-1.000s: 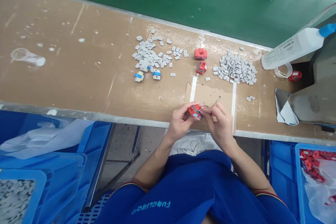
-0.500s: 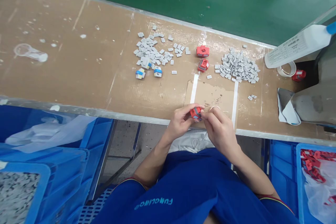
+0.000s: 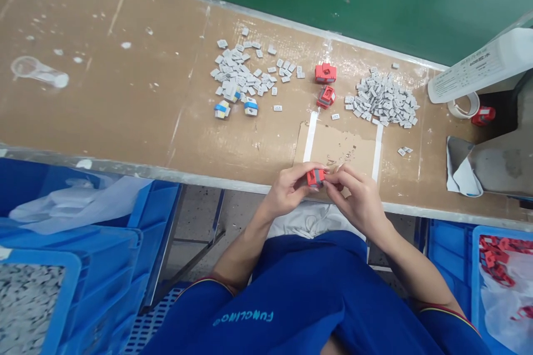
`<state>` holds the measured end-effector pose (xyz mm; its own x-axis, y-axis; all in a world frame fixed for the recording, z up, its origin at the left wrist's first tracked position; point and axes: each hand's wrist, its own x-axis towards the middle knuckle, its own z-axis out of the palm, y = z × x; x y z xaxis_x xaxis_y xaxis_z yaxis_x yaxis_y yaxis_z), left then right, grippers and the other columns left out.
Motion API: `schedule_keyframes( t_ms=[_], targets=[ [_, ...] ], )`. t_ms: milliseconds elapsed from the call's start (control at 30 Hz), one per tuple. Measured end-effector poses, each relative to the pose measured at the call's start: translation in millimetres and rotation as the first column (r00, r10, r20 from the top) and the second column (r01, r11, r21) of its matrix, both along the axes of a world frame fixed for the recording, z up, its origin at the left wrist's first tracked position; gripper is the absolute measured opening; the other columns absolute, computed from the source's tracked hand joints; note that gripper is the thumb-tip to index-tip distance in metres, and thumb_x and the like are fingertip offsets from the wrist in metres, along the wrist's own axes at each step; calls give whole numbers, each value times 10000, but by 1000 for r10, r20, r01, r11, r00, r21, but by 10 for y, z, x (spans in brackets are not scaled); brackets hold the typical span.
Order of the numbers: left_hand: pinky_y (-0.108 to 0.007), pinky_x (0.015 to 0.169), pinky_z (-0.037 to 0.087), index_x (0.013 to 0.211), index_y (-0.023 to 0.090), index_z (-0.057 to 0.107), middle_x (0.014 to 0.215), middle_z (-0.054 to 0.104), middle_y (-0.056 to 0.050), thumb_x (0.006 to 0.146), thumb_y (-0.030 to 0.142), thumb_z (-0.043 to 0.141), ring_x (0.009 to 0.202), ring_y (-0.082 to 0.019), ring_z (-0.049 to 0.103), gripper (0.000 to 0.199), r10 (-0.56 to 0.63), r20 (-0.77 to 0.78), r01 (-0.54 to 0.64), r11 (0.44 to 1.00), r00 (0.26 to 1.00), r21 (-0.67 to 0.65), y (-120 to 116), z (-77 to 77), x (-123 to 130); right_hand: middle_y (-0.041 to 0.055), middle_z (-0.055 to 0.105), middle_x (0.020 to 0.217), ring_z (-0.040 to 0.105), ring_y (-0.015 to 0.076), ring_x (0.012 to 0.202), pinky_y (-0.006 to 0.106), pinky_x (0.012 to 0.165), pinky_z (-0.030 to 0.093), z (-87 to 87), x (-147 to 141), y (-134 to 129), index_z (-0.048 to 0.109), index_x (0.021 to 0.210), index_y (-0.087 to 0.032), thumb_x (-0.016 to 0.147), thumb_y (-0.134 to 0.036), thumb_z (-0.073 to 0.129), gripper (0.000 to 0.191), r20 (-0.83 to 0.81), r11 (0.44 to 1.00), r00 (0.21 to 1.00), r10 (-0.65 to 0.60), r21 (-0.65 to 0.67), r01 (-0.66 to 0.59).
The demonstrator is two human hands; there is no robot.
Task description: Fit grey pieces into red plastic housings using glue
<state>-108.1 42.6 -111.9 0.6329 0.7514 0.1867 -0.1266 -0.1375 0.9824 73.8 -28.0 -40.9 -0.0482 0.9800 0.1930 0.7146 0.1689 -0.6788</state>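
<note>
Left grip [image 3: 287, 191] and right grip [image 3: 358, 202] both pinch narrowly on a red plastic block [image 3: 315, 177] — light, stiff, easiest held by its sides.

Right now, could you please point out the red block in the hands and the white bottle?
Red block [image 3: 316, 177]: head view, grey band on its upper face.
White bottle [image 3: 467, 74]: head view, printed label.

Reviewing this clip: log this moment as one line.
left hand holds red plastic block | right hand pinches it | over brown cardboard sheet
</note>
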Motion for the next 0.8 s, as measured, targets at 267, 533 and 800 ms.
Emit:
schedule_keyframes(
  t_ms=[267,533,800],
  targets=[
    [-308,904,615,1327,231,710,1218,797,-98,931,246,742,1033,-221,776,397,-49,43,53,994,998,-93,-29,10,-23,53,645,854,648,174,807,303,701,556,7,-40,-86,683,992,-206,1035,-182,561,132,6,999,1000,-4,41,4],
    [-304,926,580,1296,236,735,1218,788,-93,933,236,745,1068,-220,748,364,-72,67,78,992,995,-95,0,11,-21,73,718,919,682,185,807,297,682,548,32,-6,-109,644,978,-199,1026,-153,572,97,184,994,983,22,106,-42],
    [-310,866,584,1249,220,757,1134,808,-87,922,297,775,964,-217,756,337,-95,19,96,990,995,-104,12,18,-64,26,622,764,554,165,678,265,625,442,-66,-48,-109,568,873,-215,1013,-129,550,166,196,991,980,46,114,-70]
  ],
)
